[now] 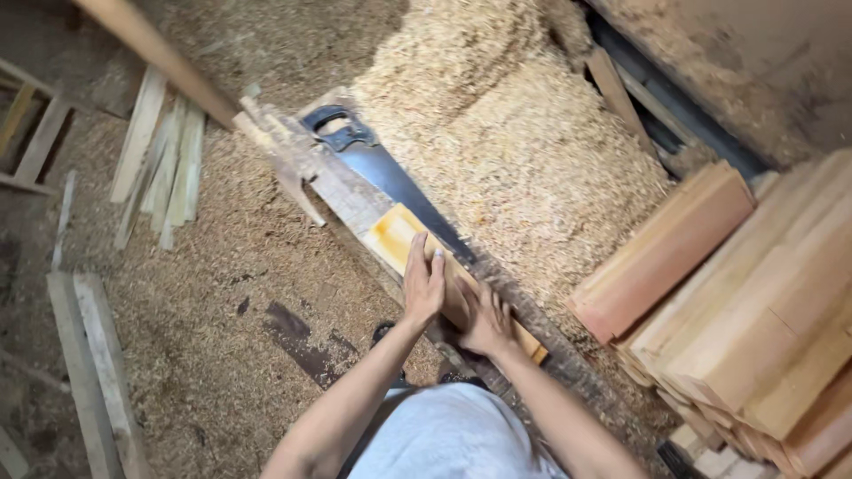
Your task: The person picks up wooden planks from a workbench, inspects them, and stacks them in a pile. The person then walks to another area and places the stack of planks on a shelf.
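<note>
The person's left hand [424,282] is pressing flat on a yellowish wood block [417,257], its fingers lying together and straight; the right hand [486,321] is resting on the same block nearer the body, fingers spread and curled over its edge; the block is lying on a narrow, worn plank [342,191] above the sawdust-covered floor [222,293]; a dark-handled handsaw [382,168] is lying just beside it; stacked reddish boards [754,310] are sitting to the right.

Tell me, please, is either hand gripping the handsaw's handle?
No: both the left hand and right hand rest on the wooden block; the handsaw lies untouched.
</note>
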Available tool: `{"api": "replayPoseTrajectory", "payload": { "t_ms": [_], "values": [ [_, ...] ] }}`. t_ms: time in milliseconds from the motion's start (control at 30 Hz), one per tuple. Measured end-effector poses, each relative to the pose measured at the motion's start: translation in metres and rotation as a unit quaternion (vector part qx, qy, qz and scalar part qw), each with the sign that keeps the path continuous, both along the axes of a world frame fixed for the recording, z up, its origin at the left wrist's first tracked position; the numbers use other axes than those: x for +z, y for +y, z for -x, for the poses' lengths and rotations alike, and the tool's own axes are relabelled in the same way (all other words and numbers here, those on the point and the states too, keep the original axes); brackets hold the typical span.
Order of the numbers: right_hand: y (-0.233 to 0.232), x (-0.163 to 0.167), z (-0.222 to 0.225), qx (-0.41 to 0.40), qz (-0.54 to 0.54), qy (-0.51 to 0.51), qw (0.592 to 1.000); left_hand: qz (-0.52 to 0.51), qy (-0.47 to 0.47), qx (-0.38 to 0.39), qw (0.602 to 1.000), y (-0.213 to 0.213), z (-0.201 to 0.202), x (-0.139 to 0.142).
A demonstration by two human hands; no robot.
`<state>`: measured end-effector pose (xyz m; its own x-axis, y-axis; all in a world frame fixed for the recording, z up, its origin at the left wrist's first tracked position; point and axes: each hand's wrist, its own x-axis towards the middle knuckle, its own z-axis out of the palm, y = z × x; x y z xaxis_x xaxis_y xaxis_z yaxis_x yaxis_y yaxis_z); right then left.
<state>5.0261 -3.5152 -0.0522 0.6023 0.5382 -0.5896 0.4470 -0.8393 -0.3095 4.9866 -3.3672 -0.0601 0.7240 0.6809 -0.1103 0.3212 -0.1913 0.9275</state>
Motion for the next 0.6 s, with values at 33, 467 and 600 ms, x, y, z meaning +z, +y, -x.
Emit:
{"api": "replayPoseTrajectory", "payload": {
  "t_ms": [33,467,600],
  "values": [
    [0.005,-0.002,0.005,-0.002,0.046,-0.007,0.999,0.008,0.012,0.011,1.000,0.005,0.008,-0.002],
    [0.001,0.017,0.025,-0.212,-0.229,-0.094,0.945,0.356,0.055,0.017,0.933,-0.011,0.025,0.005],
    [-0.023,0.025,0.010,-0.305,-0.314,-0.029,0.899,0.402,-0.029,0.025,0.915,-0.037,-0.016,0.017]
  ]
}}
